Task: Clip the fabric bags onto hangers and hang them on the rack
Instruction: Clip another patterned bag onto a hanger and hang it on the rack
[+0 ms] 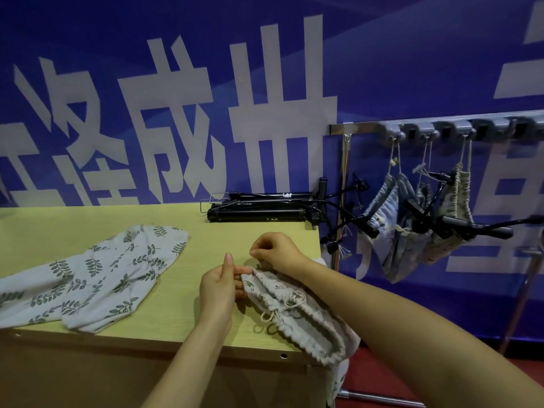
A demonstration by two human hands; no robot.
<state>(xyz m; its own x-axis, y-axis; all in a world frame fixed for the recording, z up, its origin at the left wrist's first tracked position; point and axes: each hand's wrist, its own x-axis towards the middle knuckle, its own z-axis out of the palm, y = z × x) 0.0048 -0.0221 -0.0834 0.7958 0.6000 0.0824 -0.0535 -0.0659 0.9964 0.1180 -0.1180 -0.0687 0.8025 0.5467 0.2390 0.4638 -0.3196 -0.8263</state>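
A small drawstring fabric bag (pixel 297 313) with a faint floral print lies at the right end of the yellow table (pixel 223 231), its gathered mouth hanging past the front corner. My left hand (pixel 219 287) pinches the bag's far corner. My right hand (pixel 275 250) is closed just above the same end, fingertips pinched on something thin, likely the cord. Black clip hangers (pixel 259 210) are stacked at the table's back right. The metal rack (pixel 441 128) stands to the right, with several fabric bags (pixel 412 219) hanging from its hooks on black hangers.
A white cloth with green leaf print (pixel 94 275) is spread over the table's left half. A blue wall banner with big white characters (pixel 176 113) runs behind the table. The rack's upright pole (pixel 343 189) stands close to the table's right edge, over red floor.
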